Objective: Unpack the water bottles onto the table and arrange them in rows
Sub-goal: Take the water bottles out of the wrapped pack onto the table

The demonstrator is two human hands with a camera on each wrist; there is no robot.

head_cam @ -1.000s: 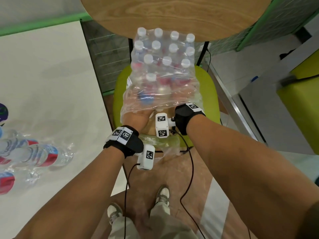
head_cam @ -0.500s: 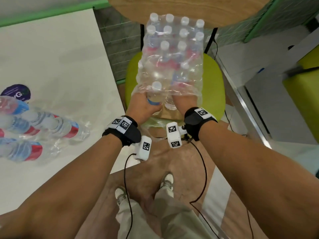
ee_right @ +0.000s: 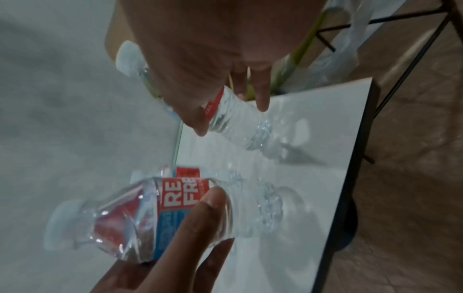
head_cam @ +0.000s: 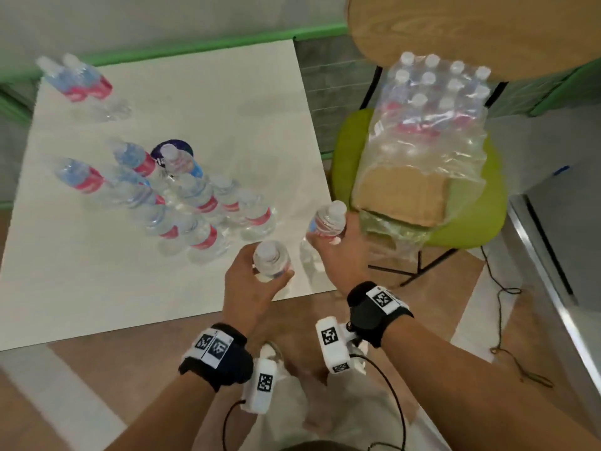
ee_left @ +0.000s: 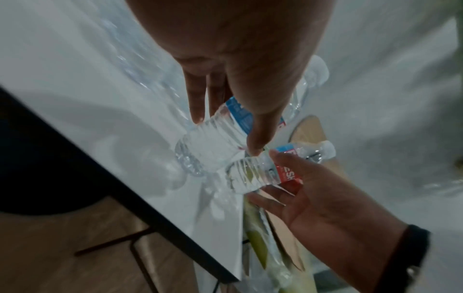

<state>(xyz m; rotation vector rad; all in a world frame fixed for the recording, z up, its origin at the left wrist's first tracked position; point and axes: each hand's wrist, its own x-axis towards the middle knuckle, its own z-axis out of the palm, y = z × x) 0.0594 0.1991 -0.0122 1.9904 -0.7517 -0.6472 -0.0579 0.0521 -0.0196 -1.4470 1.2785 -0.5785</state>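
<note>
My left hand point(head_cam: 270, 272) grips a clear water bottle point(head_cam: 271, 255) with a red and blue label, held upright low over the near right corner of the white table point(head_cam: 97, 288). Just to its right, my right hand point(head_cam: 328, 238) grips a second bottle point(head_cam: 328, 218) at the table's right edge. The wrist views show both bottles point(ee_left: 213, 146) point(ee_right: 238, 123) with their bases close to the tabletop; contact is unclear. Several bottles point(head_cam: 195, 203) stand bunched at the table's middle, and two more point(head_cam: 78, 79) at the far left. The torn shrink-wrapped pack point(head_cam: 432, 102) holds several bottles.
The pack rests on a cardboard sheet point(head_cam: 403, 196) on a green chair point(head_cam: 344, 157) right of the table. A round wooden tabletop point(head_cam: 471, 27) overhangs behind it. A dark round sticker point(head_cam: 162, 151) lies on the white table. A cable point(head_cam: 500, 320) trails on the floor at right.
Both hands have left the pack on the chair, each with a bottle, and moved left to the table's near right corner. The head view has swung left onto the table.
</note>
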